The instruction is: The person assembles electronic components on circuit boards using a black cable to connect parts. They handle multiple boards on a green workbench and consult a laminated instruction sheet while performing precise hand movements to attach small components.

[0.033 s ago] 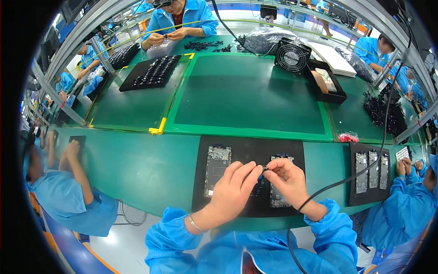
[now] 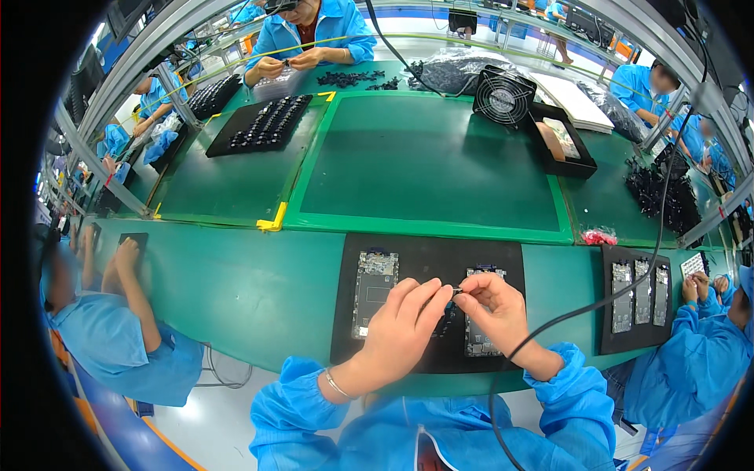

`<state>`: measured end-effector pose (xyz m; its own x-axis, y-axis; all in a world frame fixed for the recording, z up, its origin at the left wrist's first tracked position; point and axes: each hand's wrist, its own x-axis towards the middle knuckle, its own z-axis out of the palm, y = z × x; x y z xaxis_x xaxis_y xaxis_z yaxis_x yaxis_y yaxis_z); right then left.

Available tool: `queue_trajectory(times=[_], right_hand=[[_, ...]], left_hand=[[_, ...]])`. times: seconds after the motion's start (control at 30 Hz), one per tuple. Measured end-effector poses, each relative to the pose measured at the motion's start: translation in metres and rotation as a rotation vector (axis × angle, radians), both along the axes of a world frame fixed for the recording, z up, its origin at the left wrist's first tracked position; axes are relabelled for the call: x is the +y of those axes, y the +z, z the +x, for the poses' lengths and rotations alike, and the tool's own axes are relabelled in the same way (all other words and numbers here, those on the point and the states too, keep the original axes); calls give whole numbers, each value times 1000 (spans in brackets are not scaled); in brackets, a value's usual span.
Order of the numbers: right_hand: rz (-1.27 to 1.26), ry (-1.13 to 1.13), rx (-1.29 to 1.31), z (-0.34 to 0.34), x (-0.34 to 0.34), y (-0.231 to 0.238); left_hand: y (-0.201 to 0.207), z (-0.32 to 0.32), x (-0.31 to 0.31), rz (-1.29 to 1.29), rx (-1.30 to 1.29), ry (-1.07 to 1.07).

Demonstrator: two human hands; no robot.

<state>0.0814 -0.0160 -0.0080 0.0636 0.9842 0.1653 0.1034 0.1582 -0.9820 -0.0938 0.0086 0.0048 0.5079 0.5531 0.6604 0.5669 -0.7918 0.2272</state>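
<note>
Over a black mat (image 2: pixel 424 358), my left hand (image 2: pixel 402 320) and my right hand (image 2: pixel 495 312) meet fingertip to fingertip. Both pinch a small dark part (image 2: pixel 457 291), too small to make out its exact kind. Below the fingertips a dark blue piece (image 2: pixel 445 323) shows, partly covered by my left hand; whether it joins the pinched part I cannot tell. On the mat lies a circuit board (image 2: pixel 375 273) to the left, its lower right side behind my left hand. A second circuit board (image 2: pixel 480 344) lies to the right, partly under my right hand.
A black cable (image 2: pixel 585 312) hangs across my right forearm. Beyond stand a fan (image 2: pixel 503 97) and a black box (image 2: pixel 573 166). Another mat (image 2: pixel 603 342) with 3 boards lies right. A foam tray (image 2: pixel 228 141) of small parts sits far left. Co-workers sit on both sides and opposite.
The hanging cable has shifted slightly to the left near my right sleeve. My hands keep almost the same pinch and place.
</note>
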Motion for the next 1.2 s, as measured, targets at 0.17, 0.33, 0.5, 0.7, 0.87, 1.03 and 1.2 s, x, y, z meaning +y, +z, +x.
queue_trajectory(times=[0.17,0.33,0.5,0.7,0.87,1.03,1.2], right_hand=[[-25,2,66,-4,-2,4],[-30,14,46,-2,-5,5],[-29,15,1,-1,-8,8],[-57,145,28,8,-5,16],[-207,138,-15,27,25,15],[-190,-101,-65,88,17,-22],[-304,-199,-100,119,-1,-49]], left_hand=[[-1,-1,-4,15,7,10],[-1,-2,-6,47,1,0],[1,-2,-9,64,-2,-4],[-5,-4,-6,123,-4,-66],[9,11,28,-229,5,-95],[-38,25,91,-418,224,-58],[-49,72,70,-298,145,-196]])
